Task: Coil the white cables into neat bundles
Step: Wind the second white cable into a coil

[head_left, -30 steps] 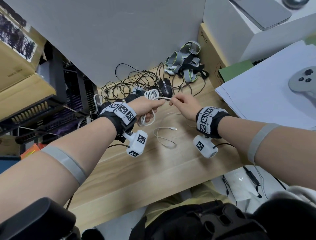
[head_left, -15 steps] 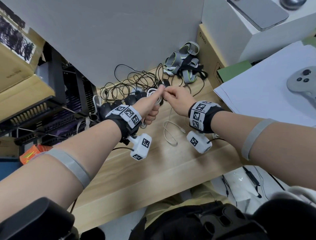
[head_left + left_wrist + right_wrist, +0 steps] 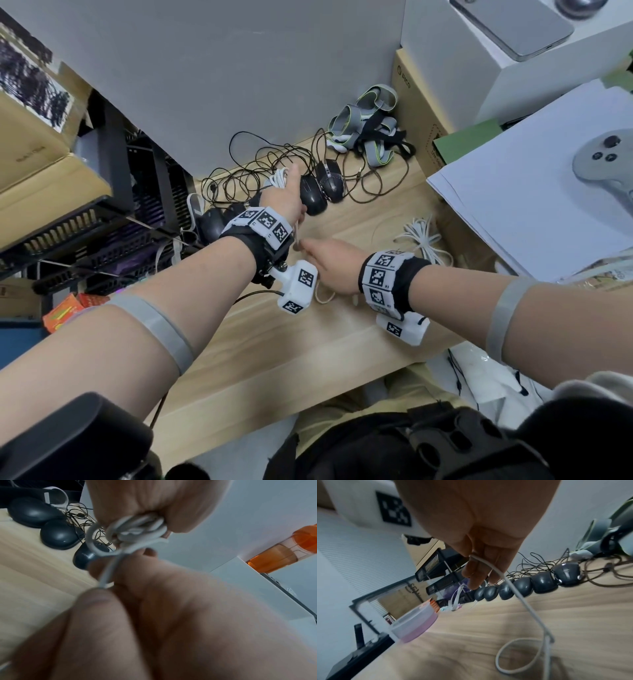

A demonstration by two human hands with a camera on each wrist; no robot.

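Note:
My left hand [image 3: 287, 192] is raised over the wooden table [image 3: 281, 346] and grips a small coil of white cable [image 3: 278, 178]. In the left wrist view its curled fingers [image 3: 130, 505] clamp the coil [image 3: 137, 528], and one strand [image 3: 109, 573] runs down from it. My right hand [image 3: 310, 249] sits just under the left wrist and pinches that strand. In the right wrist view the white cable [image 3: 518, 599] leaves my fingertips [image 3: 474, 566] and ends in a loose loop on the table. A second bundled white cable [image 3: 424, 236] lies to the right.
A row of black mice [image 3: 313, 197] and tangled black cords [image 3: 260, 164] lie behind my hands. Grey straps [image 3: 371, 126] sit by a cardboard box [image 3: 416, 99]. A paper stack [image 3: 534, 198] with a controller [image 3: 606, 161] is right, black trays [image 3: 85, 226] left.
The hands, joined at the coil before, have parted. The left one lifted the coil toward the back. The right one slid back toward me along the strand, below the left wrist.

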